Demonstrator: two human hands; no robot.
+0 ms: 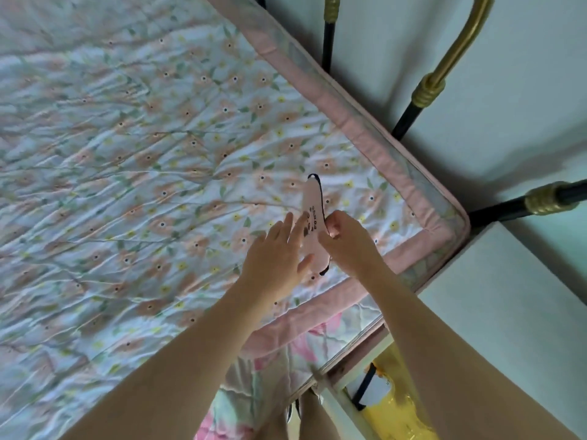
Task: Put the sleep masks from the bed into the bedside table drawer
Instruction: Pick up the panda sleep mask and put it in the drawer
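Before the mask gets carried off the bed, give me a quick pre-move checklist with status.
1. Right hand pinches the pink sleep mask at its edge: ok.
2. Left hand, fingers spread beside the mask, holding it: cannot tell.
3. Black strap hangs free below, not caught on the floral quilt: ok.
4. Other sleep masks left on the bed: none in view.
5. Bedside table within reach at right: ok.
6. Drawer open: cannot tell, it is out of view.

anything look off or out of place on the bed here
Nothing stands out. The pink sleep mask is off the quilt, pinched by the right hand, while the left hand is open beside it. No damage shows.
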